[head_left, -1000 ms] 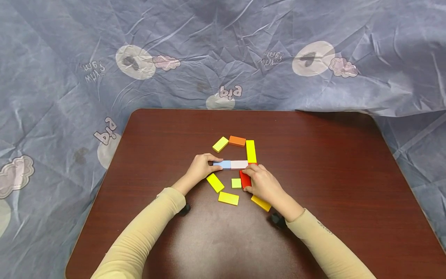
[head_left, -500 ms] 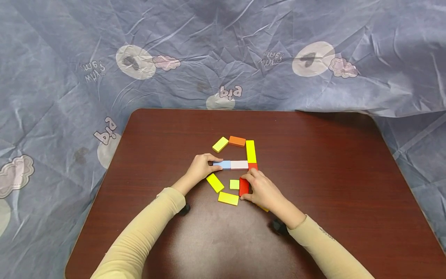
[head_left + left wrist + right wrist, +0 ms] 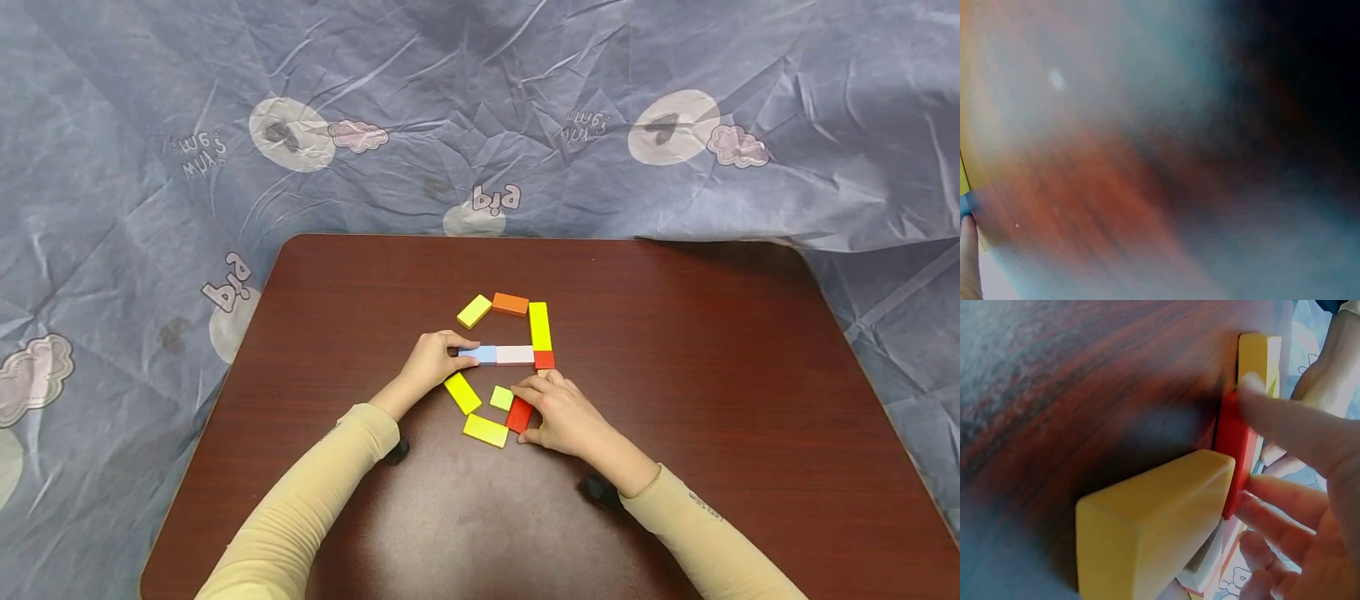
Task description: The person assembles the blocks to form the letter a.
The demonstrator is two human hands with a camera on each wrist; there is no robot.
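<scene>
Red block (image 3: 518,415) inside pinch of right hand (image 3: 562,414), blue block (image 3: 486,355) in left hand (image 3: 433,361)

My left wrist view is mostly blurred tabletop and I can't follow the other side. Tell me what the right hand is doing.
Observer: The right hand holds a red block on the table between thumb and fingers.

Operator: Copy. Now give me whatever lies beyond the piece that the left hand has.

Observer: A pale block lies end to end with that light blue block, on the right-hand side.

Operator: Last one: name the small piece closest to the red block.

Observer: A light green block, just left of it in the head view; I can't tell whether they touch.
</scene>
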